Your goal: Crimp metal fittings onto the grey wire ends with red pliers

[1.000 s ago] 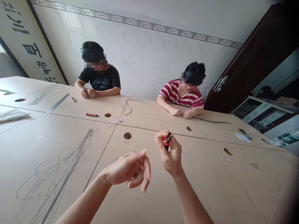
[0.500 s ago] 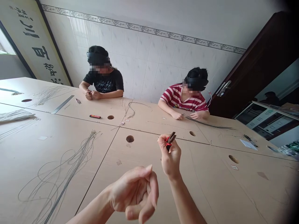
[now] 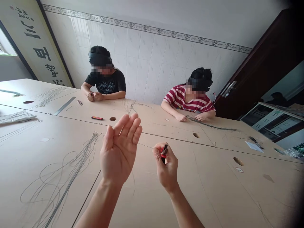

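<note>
My left hand [image 3: 120,147] is raised above the table with its palm up and fingers stretched out, holding nothing. My right hand [image 3: 166,166] is closed around small red-handled pliers [image 3: 163,151], whose dark jaws point up. A thin wire runs from the pliers toward the left, behind my left hand. A loose bundle of thin grey wires [image 3: 64,177] lies on the table [image 3: 213,190] to the left of my left arm.
Two people sit at the far side of the table, one in a black shirt [image 3: 106,84], one in a red striped shirt [image 3: 187,99], each handling wires. A red and black tool [image 3: 97,118], a metal ruler [image 3: 64,105] and round holes [image 3: 238,161] mark the table. A dark door [image 3: 256,69] stands right.
My left hand has lifted from a loose curl low in view and spread open with the palm up. My right hand with the pliers has moved slightly down and left.
</note>
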Available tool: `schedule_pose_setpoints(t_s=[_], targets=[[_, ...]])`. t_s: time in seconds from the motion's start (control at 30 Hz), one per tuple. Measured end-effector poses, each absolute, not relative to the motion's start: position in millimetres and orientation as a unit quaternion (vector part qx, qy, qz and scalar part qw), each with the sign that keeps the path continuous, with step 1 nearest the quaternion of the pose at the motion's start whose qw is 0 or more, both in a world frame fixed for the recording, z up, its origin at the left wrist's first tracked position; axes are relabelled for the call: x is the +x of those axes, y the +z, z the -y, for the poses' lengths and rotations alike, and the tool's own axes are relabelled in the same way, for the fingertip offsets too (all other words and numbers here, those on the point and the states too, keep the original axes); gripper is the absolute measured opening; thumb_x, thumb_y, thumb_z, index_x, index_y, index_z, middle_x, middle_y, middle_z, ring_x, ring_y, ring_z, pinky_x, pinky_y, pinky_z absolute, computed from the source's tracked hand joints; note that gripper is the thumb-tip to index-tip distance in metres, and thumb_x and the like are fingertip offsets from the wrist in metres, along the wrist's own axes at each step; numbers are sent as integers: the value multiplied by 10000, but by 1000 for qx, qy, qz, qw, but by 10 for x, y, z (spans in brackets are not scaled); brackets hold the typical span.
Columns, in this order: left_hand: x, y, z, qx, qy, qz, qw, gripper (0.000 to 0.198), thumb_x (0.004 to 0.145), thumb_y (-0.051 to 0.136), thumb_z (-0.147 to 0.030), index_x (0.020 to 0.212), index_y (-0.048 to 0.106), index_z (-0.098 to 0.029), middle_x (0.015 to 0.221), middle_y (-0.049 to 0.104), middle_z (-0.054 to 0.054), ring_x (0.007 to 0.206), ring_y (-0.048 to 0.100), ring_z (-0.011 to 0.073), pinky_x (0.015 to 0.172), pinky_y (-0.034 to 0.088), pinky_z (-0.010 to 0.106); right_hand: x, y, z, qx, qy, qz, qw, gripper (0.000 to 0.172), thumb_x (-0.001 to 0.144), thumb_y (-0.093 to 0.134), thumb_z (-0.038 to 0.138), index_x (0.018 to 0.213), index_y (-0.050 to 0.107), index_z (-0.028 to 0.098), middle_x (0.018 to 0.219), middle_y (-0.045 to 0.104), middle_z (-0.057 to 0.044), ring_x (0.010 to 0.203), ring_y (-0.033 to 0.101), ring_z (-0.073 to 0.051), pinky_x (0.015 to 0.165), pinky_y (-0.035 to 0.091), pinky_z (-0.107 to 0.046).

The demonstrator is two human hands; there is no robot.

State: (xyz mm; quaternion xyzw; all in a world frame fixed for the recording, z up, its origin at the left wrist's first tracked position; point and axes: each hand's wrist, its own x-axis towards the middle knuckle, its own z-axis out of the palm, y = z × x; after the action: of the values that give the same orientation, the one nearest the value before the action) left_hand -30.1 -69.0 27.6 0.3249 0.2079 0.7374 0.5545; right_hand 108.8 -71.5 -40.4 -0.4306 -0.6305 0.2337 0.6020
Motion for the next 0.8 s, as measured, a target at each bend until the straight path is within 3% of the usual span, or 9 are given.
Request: schedule_pose_setpoints(t_s=[0.1,0.23,0.33,0.43,0.57,0.67,0.8], targets=[[-246,169,529,340,745,-208,536,400,986,343,-432,1075,694,-263,1329,627,22,1321,488,211,1106,403,377,1100,-385,741,-421,217,643,602,154,941,483,265,796,493,215,802,509,-4,659,441,-122,588,381,-249],[-216,21,450,348,732,-229,540,393,977,378,-438,1061,694,-220,1327,627,57,1294,515,221,1099,393,390,1129,-385,743,-415,209,650,602,132,945,488,243,816,495,217,817,513,-8,676,447,-126,609,386,-259],[-160,-22,484,421,675,-288,533,413,977,399,-438,991,710,-166,1207,688,102,1176,593,237,1015,446,371,1138,-393,735,-407,205,655,603,116,943,490,209,827,490,220,814,510,-1,677,448,-122,620,382,-260],[-101,-27,547,533,600,-351,482,417,979,402,-431,861,693,-157,1011,717,97,931,636,204,833,492,316,1147,-390,731,-400,198,658,607,103,942,496,188,847,491,226,799,504,8,687,454,-123,620,374,-259],[-94,-6,610,605,528,-412,431,387,973,411,-430,728,581,-184,698,599,8,605,481,125,592,399,255,1183,-380,730,-401,175,662,609,98,938,515,182,853,497,228,807,521,8,720,475,-128,628,371,-262],[-134,16,642,618,486,-429,446,360,966,408,-387,677,496,-192,616,497,-26,541,371,109,520,310,244,1206,-383,720,-409,154,663,607,102,935,525,181,847,499,225,807,528,7,724,479,-129,637,372,-266],[-175,26,663,616,444,-432,487,231,904,417,-257,697,499,-195,575,402,-44,541,324,109,495,264,232,1207,-396,696,-410,145,665,607,107,934,527,176,840,503,222,805,534,7,734,486,-129,639,371,-265]])
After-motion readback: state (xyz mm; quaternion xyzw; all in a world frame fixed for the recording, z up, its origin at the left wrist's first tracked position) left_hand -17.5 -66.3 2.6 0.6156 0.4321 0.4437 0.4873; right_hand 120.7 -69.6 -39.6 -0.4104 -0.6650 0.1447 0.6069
